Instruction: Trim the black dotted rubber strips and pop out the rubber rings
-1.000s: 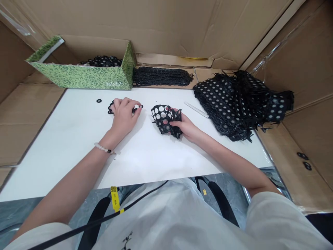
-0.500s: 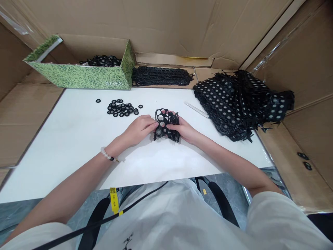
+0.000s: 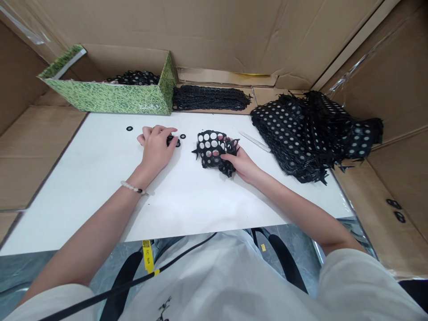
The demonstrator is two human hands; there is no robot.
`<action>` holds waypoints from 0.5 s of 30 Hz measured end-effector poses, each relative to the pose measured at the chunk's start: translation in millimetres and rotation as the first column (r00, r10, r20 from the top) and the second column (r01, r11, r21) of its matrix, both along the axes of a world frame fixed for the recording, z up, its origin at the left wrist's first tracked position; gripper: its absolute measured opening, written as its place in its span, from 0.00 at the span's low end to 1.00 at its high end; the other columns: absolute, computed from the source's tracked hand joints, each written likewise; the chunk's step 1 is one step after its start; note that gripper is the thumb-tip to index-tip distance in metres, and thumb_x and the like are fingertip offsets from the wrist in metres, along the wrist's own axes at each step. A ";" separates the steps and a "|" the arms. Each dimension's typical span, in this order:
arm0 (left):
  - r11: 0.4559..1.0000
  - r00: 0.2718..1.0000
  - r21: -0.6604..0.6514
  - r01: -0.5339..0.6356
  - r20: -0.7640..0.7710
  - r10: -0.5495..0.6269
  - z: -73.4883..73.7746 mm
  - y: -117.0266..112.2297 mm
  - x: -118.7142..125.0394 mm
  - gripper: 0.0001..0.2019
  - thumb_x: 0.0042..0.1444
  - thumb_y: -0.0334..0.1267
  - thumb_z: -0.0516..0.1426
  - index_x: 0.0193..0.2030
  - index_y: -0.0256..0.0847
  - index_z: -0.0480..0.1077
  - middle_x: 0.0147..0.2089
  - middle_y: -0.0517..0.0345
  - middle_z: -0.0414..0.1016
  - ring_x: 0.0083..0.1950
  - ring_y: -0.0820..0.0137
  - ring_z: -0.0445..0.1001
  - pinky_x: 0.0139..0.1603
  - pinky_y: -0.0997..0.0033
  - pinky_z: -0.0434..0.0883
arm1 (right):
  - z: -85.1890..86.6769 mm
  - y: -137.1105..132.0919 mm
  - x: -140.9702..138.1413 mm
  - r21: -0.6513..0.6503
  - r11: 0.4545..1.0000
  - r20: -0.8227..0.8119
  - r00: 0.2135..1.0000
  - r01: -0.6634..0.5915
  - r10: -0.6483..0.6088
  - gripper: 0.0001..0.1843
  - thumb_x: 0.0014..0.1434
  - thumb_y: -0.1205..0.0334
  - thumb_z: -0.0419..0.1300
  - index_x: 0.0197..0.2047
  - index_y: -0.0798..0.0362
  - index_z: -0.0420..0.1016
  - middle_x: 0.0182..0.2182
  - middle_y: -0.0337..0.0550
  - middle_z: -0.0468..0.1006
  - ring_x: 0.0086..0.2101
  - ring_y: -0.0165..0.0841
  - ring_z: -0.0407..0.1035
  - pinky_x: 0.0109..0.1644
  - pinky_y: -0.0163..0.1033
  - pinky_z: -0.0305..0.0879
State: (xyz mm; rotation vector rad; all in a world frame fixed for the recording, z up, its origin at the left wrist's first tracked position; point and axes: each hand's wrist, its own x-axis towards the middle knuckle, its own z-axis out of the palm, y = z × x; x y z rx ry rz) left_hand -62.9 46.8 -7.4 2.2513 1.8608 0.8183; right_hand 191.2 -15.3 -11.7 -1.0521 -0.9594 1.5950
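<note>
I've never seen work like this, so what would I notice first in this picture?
You'd probably notice the big heap of black material full of round holes first, at the right of the white board. In the middle, the right hand holds a smaller holey black piece, while the left hand sits over small black rings. At the back left stands a bright green patterned box.

Bright even light, faint shadows under hands [image 3: 155,149]
</note>
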 end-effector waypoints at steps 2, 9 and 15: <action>0.993 0.994 0.044 0.109 -0.002 -0.109 5.6 -11.0 10.2 0.16 0.67 0.47 0.51 0.39 0.41 0.76 0.45 0.44 0.79 0.56 0.46 0.65 0.57 0.43 0.54 | 0.3 -0.7 -0.6 -0.016 0.999 -0.060 0.998 -0.033 0.032 0.34 0.46 0.69 0.63 0.58 0.46 0.66 0.44 0.39 0.82 0.47 0.38 0.78 0.66 0.54 0.67; 0.811 0.827 -0.177 0.557 0.022 -0.562 11.4 -32.4 33.7 0.24 0.66 0.56 0.50 0.27 0.40 0.68 0.33 0.50 0.78 0.47 0.54 0.68 0.54 0.46 0.55 | -1.0 -1.5 -1.2 -0.013 0.996 -0.110 0.990 -0.091 0.089 0.34 0.43 0.70 0.67 0.56 0.47 0.69 0.39 0.36 0.82 0.46 0.38 0.77 0.67 0.52 0.66; 0.661 0.694 -0.231 0.714 0.112 -0.711 10.3 -38.2 38.9 0.23 0.68 0.56 0.47 0.35 0.40 0.72 0.34 0.52 0.74 0.44 0.57 0.69 0.52 0.51 0.57 | -10.0 -2.5 -5.0 0.035 0.996 -0.058 0.995 -0.082 0.084 0.34 0.41 0.66 0.70 0.53 0.45 0.69 0.59 0.40 0.76 0.51 0.39 0.75 0.66 0.52 0.67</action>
